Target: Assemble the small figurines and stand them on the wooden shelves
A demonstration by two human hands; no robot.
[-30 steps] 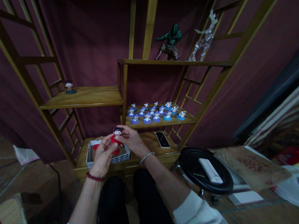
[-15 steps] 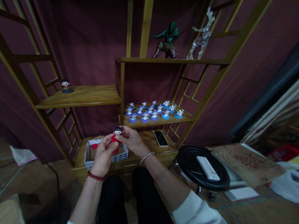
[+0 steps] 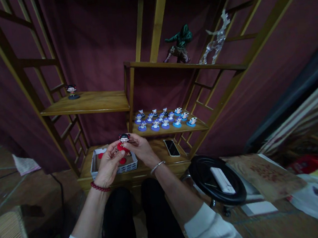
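Between my two hands is a small figurine (image 3: 124, 138) with black hair and a red body, held upright above a shallow box. My left hand (image 3: 110, 161) pinches its lower red part from the left. From the right, my right hand (image 3: 140, 148) has its fingers closed around the figurine's side. The open white patterned box (image 3: 96, 167) sits on the bottom shelf below, with red pieces inside, partly hidden by my hands. A similar black-haired figurine (image 3: 72, 91) stands on the upper left shelf.
Several small purple, blue and black figurines (image 3: 155, 125) stand in rows on the middle right shelf. A phone (image 3: 171, 147) lies right of the box. Higher up are a green hooded statue (image 3: 180, 44) and a clear deer figure (image 3: 216, 41). A black round stool (image 3: 201, 170) holds a white object.
The figurine stays in both hands and has turned slightly between my fingers. The whole view has shifted a little; nothing on the shelves has moved.
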